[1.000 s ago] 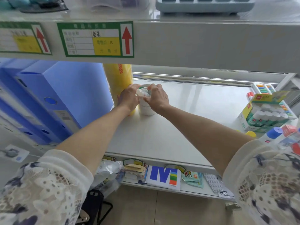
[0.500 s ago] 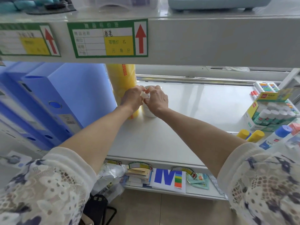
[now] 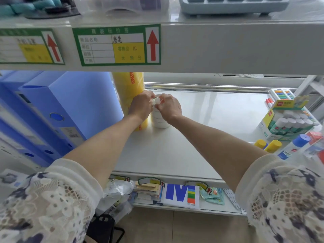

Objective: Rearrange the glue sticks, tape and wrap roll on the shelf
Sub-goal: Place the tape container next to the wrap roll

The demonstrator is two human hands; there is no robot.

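Stretching wide and bare to the right of the hands, the shelf (image 3: 219, 120) leaves open room up to its front edge. At the far right a display box (image 3: 284, 125) holds upright glue sticks (image 3: 287, 121). Left hand (image 3: 140, 106) and right hand (image 3: 169, 107) together pinch a small white piece (image 3: 156, 101) above a stack of white tape rolls (image 3: 160, 120), just beside the tall yellow wrap roll (image 3: 128, 92) and blue binders (image 3: 66, 106).

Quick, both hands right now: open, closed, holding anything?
Left hand: closed, fingers pinching the small white piece above the stack of white tape rolls.
Right hand: closed on the same small white piece.
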